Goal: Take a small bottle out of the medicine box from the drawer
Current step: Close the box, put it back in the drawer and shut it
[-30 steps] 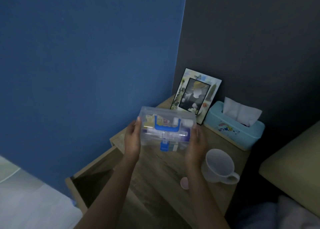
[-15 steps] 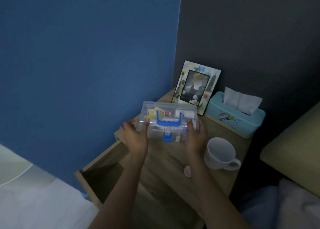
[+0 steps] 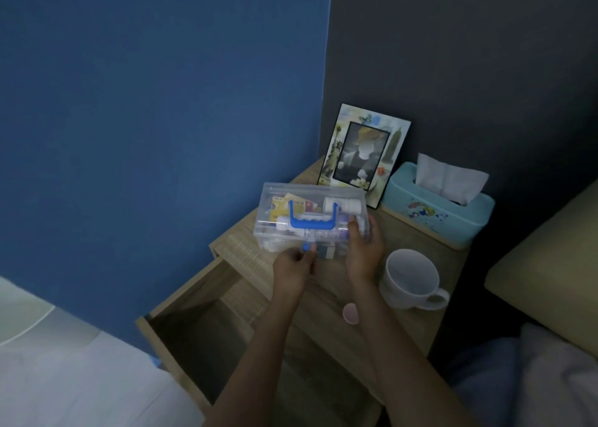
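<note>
The clear plastic medicine box (image 3: 293, 197) with a blue handle (image 3: 312, 222) rests on the wooden nightstand top (image 3: 326, 284). Its lid is closed. A small white bottle (image 3: 343, 204) lies inside near the back right corner, among tubes and packets. My right hand (image 3: 364, 248) grips the box's right end, thumb on the lid. My left hand (image 3: 294, 263) pinches the blue latch (image 3: 304, 247) at the middle of the front edge. The drawer (image 3: 200, 326) below stands pulled out, dark inside.
A white mug (image 3: 411, 279) stands right of my right hand. A small pink disc (image 3: 351, 313) lies near the front edge. A picture frame (image 3: 364, 153) and a teal tissue box (image 3: 437, 208) line the back wall. A bed edge (image 3: 547, 264) is at right.
The box came down from the air onto the nightstand top. My left hand left the box's left end and moved to the blue front latch. My right hand stayed on the right end.
</note>
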### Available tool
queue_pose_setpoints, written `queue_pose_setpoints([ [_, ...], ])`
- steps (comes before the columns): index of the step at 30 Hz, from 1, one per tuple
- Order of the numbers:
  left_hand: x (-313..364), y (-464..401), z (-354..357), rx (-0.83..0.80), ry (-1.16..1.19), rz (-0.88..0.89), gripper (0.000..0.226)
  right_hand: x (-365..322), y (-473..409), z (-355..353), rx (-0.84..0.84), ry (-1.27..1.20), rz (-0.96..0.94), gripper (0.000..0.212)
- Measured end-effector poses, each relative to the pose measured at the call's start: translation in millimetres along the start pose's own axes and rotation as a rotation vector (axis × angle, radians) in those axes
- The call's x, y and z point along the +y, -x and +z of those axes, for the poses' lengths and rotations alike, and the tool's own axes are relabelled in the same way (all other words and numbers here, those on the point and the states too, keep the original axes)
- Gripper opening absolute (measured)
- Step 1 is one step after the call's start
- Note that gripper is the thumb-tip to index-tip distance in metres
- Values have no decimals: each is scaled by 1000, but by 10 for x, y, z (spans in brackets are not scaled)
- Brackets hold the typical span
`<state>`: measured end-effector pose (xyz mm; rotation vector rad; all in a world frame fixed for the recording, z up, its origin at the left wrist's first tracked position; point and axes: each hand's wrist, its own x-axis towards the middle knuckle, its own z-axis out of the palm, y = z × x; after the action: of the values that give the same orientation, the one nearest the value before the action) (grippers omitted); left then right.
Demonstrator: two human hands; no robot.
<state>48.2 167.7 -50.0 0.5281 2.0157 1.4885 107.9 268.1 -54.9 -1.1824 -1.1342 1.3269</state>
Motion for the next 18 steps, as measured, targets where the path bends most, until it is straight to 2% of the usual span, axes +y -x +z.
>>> queue_pose_setpoints([
  [1,33,-20,9,26,4,25,35,-1,7,-2,-8,-1,-13,22],
  [4,199,-130,68,106,-26,117,28,-12,8,-18,-37,4,-55,17],
  [9,173,-174,100,97,-84,180,17,-8,-17,-40,-40,16,-69,19],
  [14,-89,-57,-6,-98,181,-17,17,18,-9,-68,-62,52,-109,25],
  [18,-62,-101,-111,-231,227,-125,27,14,-18,-71,-69,78,-78,26],
])
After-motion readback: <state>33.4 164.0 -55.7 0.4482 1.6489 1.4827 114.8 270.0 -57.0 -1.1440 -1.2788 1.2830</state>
